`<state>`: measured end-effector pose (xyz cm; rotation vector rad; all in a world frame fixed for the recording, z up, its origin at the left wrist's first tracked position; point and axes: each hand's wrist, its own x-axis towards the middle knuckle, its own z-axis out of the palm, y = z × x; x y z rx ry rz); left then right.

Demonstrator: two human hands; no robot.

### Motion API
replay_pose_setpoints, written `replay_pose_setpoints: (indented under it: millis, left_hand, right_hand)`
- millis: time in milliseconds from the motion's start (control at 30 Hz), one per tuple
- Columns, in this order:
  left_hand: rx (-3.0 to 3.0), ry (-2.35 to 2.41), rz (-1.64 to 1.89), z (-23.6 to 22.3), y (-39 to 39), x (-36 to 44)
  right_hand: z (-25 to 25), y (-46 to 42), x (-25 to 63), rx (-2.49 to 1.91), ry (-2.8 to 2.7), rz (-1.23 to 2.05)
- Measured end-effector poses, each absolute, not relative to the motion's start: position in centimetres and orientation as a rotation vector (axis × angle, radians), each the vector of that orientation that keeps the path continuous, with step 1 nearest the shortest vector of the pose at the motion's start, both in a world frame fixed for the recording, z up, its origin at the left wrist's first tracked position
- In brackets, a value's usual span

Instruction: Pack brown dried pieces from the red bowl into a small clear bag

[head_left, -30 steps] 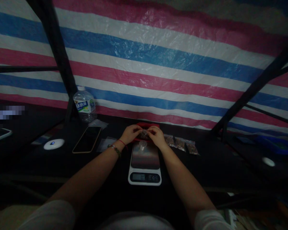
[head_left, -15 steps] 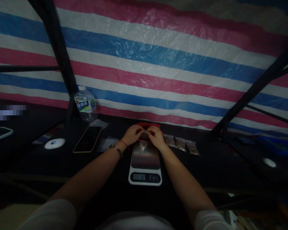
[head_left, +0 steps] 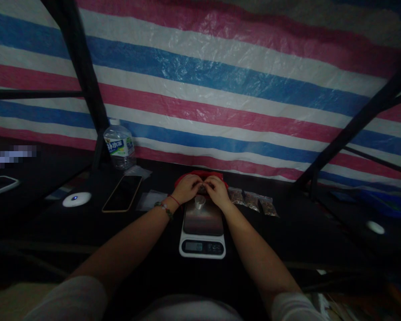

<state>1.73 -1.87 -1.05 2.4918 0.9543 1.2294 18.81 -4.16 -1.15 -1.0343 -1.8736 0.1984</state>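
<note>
My left hand (head_left: 187, 188) and my right hand (head_left: 216, 189) meet fingertip to fingertip beyond the kitchen scale (head_left: 203, 225). Both pinch the top of a small plastic bag (head_left: 202, 190) with dark bits in it, mostly covered by my fingers. On the near side of the bag, a small clear cup (head_left: 199, 203) rests on the scale's metal plate. The scale's display is lit, its digits too small to read surely. Behind my hands lies a red bag (head_left: 198, 173), partly hidden. Right of my right hand lie several filled clear bags (head_left: 251, 201) in a row.
Flat clear bags (head_left: 150, 200) lie left of my left wrist, beside a phone (head_left: 123, 194). A plastic bottle (head_left: 119, 145) stands behind them. Further left are a white round device (head_left: 76, 199) and another phone (head_left: 0, 185). Black metal posts (head_left: 83, 71) frame a striped sheet (head_left: 214, 89).
My hands stay nearly in place, fingers still pinched on the bag. More of the red bag shows beyond my left hand.
</note>
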Motion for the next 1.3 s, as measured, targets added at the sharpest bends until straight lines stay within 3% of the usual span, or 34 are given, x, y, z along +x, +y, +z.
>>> replay_pose_setpoints:
  millis: [467, 733, 1033, 1300]
  left_hand:
    - [2.054, 1.223, 1.370, -0.6, -0.8, 0.6]
    - [1.816, 1.039, 1.428, -0.9, -1.2, 1.5]
    - [1.737, 0.641, 1.216, -1.5, -1.3, 2.3]
    - [1.772, 0.774, 1.266, -1.7, -1.1, 2.1]
  right_hand:
    - [-1.2, -3.0, 20.5, -1.232, -1.543, 0.283]
    - [-2.1, -3.3, 18.8, -0.925, -1.595, 0.860]
    - [-2.1, -3.2, 19.5, -1.148, -1.523, 0.876]
    - [-2.1, -3.3, 19.2, -1.079, -1.534, 0.882]
